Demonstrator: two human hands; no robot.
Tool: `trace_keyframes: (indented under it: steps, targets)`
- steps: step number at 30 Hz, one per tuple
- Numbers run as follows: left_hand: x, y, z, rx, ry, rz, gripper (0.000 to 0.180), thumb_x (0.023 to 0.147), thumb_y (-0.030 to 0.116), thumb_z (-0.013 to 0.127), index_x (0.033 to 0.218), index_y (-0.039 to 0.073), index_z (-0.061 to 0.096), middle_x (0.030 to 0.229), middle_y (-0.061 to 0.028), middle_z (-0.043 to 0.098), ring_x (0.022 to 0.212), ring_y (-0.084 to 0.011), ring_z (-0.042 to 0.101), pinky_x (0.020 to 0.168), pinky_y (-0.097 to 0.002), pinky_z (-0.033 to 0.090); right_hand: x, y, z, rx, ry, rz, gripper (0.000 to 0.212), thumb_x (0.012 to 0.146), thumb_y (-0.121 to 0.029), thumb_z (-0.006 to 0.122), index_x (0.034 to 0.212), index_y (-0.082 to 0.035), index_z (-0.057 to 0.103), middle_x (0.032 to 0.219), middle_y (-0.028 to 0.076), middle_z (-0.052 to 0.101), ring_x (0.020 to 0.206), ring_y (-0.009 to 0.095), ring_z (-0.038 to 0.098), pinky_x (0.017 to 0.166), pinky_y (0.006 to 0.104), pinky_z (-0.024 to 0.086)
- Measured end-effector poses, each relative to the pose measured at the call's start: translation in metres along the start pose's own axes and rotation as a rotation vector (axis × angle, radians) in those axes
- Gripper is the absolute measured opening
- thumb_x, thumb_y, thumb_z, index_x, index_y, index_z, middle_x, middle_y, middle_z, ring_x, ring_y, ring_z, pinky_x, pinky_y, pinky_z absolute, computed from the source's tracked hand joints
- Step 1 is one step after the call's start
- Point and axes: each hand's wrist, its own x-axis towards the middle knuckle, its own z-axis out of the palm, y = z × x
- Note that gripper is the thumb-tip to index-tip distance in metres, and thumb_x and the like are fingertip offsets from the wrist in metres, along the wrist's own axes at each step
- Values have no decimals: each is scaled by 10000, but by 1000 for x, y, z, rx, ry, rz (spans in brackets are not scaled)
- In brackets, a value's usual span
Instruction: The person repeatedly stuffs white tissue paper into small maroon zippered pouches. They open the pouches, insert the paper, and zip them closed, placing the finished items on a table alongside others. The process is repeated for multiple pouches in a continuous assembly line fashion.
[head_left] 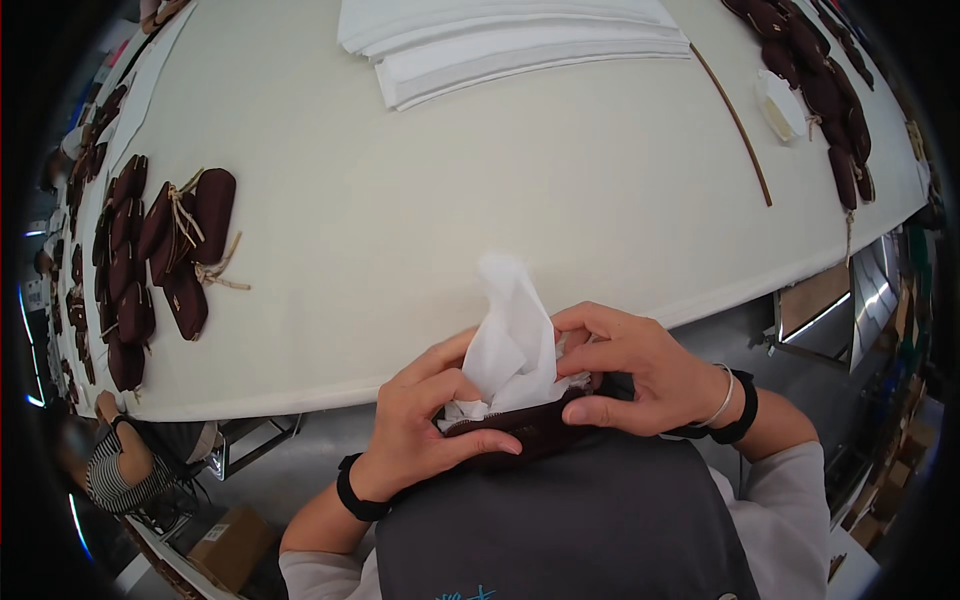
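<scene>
A dark brown zippered pouch (522, 427) is held in front of my body at the table's near edge, its mouth unzipped and facing up. Crumpled white tissue paper (512, 345) sticks up out of the opening. My left hand (425, 415) grips the pouch's left end, thumb along the near side and fingers at the mouth by the paper. On the right end, my right hand (640, 372) closes round the pouch, thumb on the front and fingertips against the paper. The pouch's lower part is partly hidden by my hands and the dark apron (560, 520).
Stacked white sheets (520, 50) lie at the table's (400, 220) far side, beside a thin brown strip (735, 125). Similar brown pouches with cords are piled at left (130, 270) and far right (825, 90). A person in a striped garment (120, 465) sits at lower left, near a cardboard box (232, 548).
</scene>
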Motion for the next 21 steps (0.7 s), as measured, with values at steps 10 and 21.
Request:
trace_keyframes:
  steps: [10,21]
  targets:
    - [-16,0,8,-316,70,-252,527,564,316,1004,759,75,579,1014,-84,681,982,-189,681,727,-272,528,7,-13,-3,104,-190,169,350,845,-215,794,1128,-51,671,899,54,614,835,224,565,743,333,477]
    - [11,15,-12,142,-160,56,533,632,323,955,1014,98,659,1079,-100,726,1024,-293,711,819,-323,570,8,-2,-2,146,-266,25,410,876,-243,770,1228,-59,671,1022,53,672,926,238,549,834,353,470]
